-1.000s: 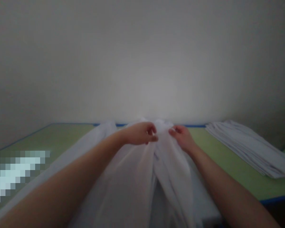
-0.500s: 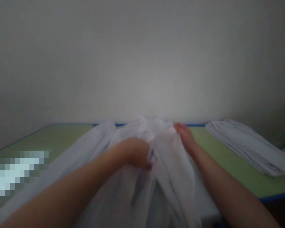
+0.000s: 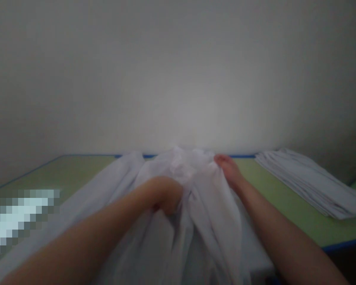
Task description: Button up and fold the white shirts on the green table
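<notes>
1. A thin white cloth [image 3: 201, 221] lies bunched in long folds down the middle of the green counter [image 3: 284, 206], running from the far blue edge toward the camera.
2. The left hand [image 3: 166, 194] is sunk into the folds near the middle of the cloth. Its fingers curl down and close around a gather of the fabric, with the fingertips partly hidden in it.
3. The right hand [image 3: 230, 170] lies farther away, at the far end of the cloth. Its fingers pinch the fabric's upper edge, with the cloth draped against the inner side of the hand.
4. The two hands are near each other, with a raised ridge of cloth between them.
5. A stack of white sheets [image 3: 308, 186] lies flat on the right part of the counter, well apart from the cloth.
6. A plain pale wall [image 3: 178, 79] rises behind the counter.
7. A blurred, blocky patch [image 3: 17, 217] covers the left part of the counter.
</notes>
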`<state>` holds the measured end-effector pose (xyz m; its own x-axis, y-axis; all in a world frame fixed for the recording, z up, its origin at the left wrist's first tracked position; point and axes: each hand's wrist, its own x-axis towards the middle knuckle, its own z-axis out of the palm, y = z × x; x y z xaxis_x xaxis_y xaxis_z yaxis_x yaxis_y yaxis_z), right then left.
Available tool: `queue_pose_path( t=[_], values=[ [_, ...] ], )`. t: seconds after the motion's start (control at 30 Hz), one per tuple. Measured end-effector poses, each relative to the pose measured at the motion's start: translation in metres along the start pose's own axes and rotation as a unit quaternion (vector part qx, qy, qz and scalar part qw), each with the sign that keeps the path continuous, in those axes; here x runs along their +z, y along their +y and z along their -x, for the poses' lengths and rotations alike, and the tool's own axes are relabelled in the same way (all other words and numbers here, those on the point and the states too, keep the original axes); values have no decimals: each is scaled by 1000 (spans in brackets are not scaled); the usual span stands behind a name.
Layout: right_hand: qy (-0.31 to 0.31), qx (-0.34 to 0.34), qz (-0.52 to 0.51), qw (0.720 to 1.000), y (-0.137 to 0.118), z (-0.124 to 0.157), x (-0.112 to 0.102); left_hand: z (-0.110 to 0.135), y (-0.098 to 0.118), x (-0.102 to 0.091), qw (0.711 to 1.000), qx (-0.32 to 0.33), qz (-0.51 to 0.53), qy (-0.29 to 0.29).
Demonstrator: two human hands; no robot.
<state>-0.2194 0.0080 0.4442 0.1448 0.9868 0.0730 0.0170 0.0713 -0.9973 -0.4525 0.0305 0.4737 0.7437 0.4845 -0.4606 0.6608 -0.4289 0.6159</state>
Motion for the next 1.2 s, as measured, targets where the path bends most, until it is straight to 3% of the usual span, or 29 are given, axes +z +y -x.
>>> queue_pose_path(
  t=[0.07,0.1,0.2,0.3,0.4,0.47,0.53,0.6,0.67,0.7,0.73,0.83,0.93,1.0,1.07,1.13,1.2],
  values=[
    [-2,-2,-4,1000,-1,0,-1,14,11,-23,996,-4,-29,-79],
    [-4,-4,-5,1000,-1,-1,-2,21,16,-34,996,4,1,-88],
    [-18,-5,-22,1000,-2,-1,-5,42,28,-60,981,37,188,-44],
    [-38,-10,-58,998,-2,0,-8,54,37,-67,952,43,302,-25],
    [-83,-19,-69,994,-4,3,-15,55,46,-63,952,22,287,-105],
    [-159,-13,-43,986,-8,8,-20,52,51,-59,957,11,228,-179],
    [-299,8,-6,954,-16,14,-24,47,51,-55,967,8,144,-212],
    [-470,38,15,882,-24,21,-25,41,45,-54,983,8,56,-173],
    [-562,69,0,824,-28,25,-23,34,32,-55,996,-1,-25,-85],
    [-557,75,-23,827,-28,25,-21,29,23,-57,997,-12,-64,-40],
    [-520,75,-49,850,-26,24,-20,24,12,-59,994,-28,-102,-1],
    [-299,35,-87,950,-10,7,-20,8,-30,-71,970,-102,-205,81],
    [-82,10,0,997,13,-20,-33,-2,-83,-83,939,-179,-253,147],
    [32,14,150,988,29,-34,-48,-3,-116,-88,924,-234,-247,175],
    [108,27,335,936,43,-42,-65,0,-140,-90,926,-263,-216,165],
    [122,50,468,874,56,-42,-76,4,-153,-89,943,-252,-174,133],
    [75,82,513,851,66,-37,-80,8,-155,-87,958,-222,-137,116]
  ],
)
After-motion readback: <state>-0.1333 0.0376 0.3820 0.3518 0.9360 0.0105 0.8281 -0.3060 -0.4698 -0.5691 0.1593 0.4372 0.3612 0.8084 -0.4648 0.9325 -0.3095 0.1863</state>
